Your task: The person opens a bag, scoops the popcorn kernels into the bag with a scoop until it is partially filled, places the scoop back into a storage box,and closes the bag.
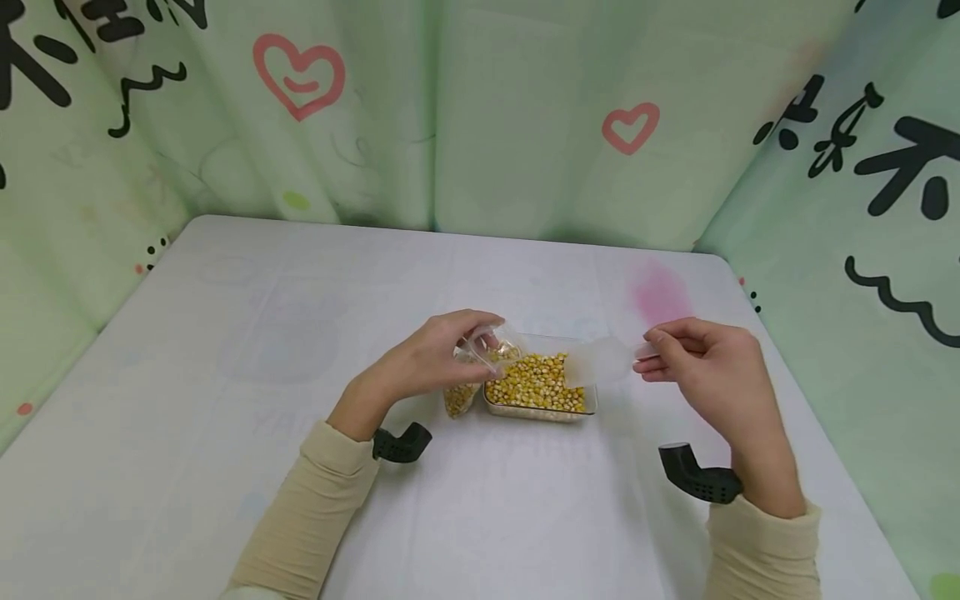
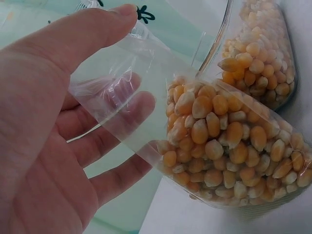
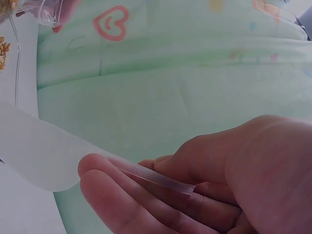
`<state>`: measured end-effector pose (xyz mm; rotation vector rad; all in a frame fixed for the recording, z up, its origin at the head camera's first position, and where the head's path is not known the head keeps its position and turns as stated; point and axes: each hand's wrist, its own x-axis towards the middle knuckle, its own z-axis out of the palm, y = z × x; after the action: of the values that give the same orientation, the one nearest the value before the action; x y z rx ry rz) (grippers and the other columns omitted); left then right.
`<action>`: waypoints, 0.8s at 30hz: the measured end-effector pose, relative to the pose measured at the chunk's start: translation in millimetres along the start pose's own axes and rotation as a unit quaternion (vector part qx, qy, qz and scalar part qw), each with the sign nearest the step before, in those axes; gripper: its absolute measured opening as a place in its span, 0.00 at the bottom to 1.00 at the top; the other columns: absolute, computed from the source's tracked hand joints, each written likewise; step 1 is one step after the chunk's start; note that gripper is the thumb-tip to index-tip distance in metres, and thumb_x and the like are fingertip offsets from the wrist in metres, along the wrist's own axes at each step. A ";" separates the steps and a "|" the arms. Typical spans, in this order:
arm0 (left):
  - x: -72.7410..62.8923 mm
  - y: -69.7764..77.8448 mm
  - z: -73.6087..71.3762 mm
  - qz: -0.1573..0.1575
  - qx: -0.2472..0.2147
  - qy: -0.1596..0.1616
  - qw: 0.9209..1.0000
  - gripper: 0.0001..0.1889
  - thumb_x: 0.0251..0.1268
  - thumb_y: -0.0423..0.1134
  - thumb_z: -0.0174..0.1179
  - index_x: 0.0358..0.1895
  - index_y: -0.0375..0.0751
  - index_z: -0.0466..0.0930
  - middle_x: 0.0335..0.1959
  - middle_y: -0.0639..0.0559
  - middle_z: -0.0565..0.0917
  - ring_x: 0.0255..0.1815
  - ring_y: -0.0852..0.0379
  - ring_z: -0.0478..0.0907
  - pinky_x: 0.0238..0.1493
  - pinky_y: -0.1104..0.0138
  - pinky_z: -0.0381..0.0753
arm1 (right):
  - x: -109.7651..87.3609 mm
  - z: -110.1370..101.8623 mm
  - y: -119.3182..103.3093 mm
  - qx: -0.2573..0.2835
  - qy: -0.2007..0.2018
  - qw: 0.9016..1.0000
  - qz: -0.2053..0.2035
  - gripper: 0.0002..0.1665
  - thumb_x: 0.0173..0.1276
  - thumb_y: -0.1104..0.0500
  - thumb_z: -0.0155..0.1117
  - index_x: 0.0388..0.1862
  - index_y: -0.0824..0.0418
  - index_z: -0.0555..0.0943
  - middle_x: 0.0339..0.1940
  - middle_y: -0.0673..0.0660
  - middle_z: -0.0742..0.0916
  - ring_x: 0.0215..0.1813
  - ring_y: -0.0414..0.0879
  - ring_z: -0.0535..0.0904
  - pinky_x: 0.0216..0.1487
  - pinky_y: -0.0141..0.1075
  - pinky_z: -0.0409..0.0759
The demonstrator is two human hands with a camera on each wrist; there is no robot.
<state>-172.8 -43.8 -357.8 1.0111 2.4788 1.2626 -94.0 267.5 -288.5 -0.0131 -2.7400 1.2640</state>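
Note:
My left hand (image 1: 438, 354) holds a clear plastic bag (image 2: 141, 63) by its mouth, thumb on one edge and fingers spread behind the film. Yellow corn kernels (image 2: 219, 141) fill the bag's lower part, which hangs at the left side of a clear rectangular box (image 1: 542, 414). The box holds more corn kernels (image 1: 528, 379). Pinched by its narrow handle, a translucent white plastic scoop (image 1: 600, 362) is in my right hand (image 1: 701, 358). The scoop's wide, rounded blade overlaps the box's right end in the head view. No kernels show on the blade (image 3: 44, 156) in the right wrist view.
A white table (image 1: 225, 350) lies under everything, with a pink stain (image 1: 660, 290) behind my right hand. Green curtains (image 1: 510, 108) with hearts and black marks enclose its back and sides. Black wrist cameras (image 1: 402, 443) sit on both wrists.

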 end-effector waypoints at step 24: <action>-1.2 2.1 -4.0 -0.009 -0.025 -0.002 1.000 0.34 0.58 0.42 0.71 0.68 0.41 0.70 0.47 0.52 0.82 0.49 0.59 0.75 0.58 0.61 0.76 | 13.7 14.0 10.4 0.028 -0.110 0.992 0.056 0.19 0.74 0.52 0.60 0.47 0.70 0.82 0.37 0.60 0.90 0.35 0.44 0.90 0.41 0.32 0.86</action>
<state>-172.6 -46.3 -353.8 0.9775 2.4342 1.3096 -109.7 264.5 -304.0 -0.0244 -2.9237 1.4541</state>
